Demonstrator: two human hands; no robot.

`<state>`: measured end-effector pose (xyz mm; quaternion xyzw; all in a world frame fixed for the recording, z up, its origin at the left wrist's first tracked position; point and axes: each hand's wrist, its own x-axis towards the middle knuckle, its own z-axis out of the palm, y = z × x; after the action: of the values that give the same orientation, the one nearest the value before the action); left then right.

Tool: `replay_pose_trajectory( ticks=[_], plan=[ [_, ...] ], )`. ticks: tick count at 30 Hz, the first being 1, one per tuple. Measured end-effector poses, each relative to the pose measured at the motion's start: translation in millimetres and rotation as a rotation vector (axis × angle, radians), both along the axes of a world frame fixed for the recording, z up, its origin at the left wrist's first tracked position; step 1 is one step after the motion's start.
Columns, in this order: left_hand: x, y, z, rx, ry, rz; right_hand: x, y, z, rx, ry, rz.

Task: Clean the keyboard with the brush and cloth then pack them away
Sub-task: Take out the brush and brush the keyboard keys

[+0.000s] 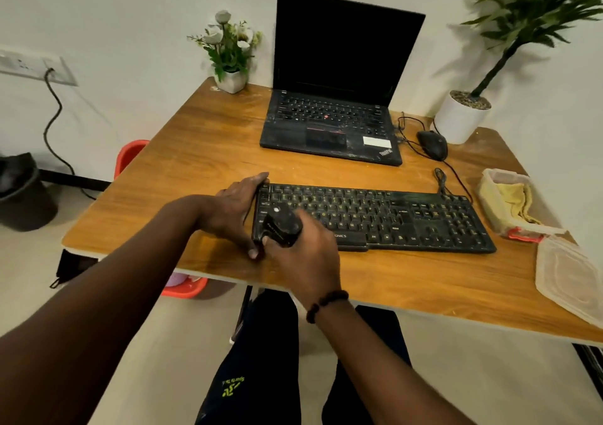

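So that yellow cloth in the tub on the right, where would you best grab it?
Pinch the bunched fold at the top of the yellow cloth, coming straight down from above. The open plastic tub walls it in on every side, so only its top is free. Its lid lies apart on the table, not in the way.

The black wired keyboard (375, 217) is lying on the wooden table (208, 150) before the open black laptop (336, 124); the clear plastic container (509, 206) is sitting right of it, holding the yellow cloth (518, 199).
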<state>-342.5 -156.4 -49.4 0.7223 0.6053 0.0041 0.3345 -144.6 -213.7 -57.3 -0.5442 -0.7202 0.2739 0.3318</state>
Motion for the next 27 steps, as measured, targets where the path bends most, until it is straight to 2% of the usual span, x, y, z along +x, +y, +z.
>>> replay_pose_trajectory(
  ticks=[5,13,17,22,27],
  plan=[
    [-4,-4,-2,0.010,-0.071,0.037,8,38,33,-0.144,-0.200,0.479],
    [-10,-3,-6,-0.080,0.027,0.025,-37,111,63,-0.100,-0.569,0.740],
    [-12,-3,-2,-0.067,0.018,0.042,-39,129,60,-0.214,-0.519,0.744],
    [-16,4,-10,-0.127,-0.063,0.174,-42,144,41,-0.291,-0.256,0.528],
    [-16,4,-10,-0.098,-0.092,0.224,-55,147,47,-0.179,-0.286,0.521]
  ],
)
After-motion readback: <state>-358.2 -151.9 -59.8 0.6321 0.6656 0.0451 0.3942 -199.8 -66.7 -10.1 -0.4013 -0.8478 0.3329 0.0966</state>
